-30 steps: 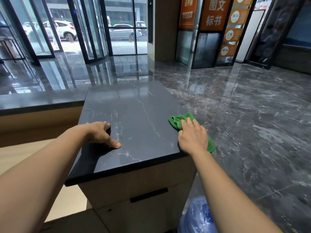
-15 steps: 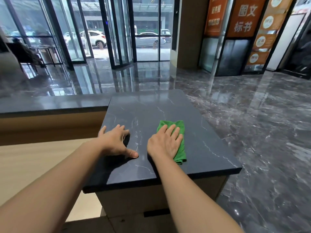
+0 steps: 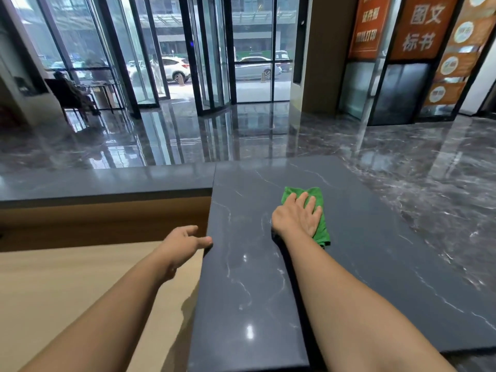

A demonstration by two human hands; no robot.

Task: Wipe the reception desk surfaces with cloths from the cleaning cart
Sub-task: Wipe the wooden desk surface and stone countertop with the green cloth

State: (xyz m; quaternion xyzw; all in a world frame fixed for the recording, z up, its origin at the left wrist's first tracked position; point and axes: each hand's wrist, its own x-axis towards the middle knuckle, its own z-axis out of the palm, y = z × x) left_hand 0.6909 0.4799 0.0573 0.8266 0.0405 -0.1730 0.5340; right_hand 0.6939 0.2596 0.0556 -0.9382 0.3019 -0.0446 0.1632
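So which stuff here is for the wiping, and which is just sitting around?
For the job:
green cloth
dark desk top that it lies on

Just sitting around:
chair
orange signs
glass doors
white car outside

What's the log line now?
step: wipe desk top | right hand: flat on green cloth | left hand: at desk top edge

The right hand (image 3: 298, 217) presses a green cloth (image 3: 319, 226) flat on the dark desk top (image 3: 375, 264); the left hand (image 3: 182, 245) touches its left edge.
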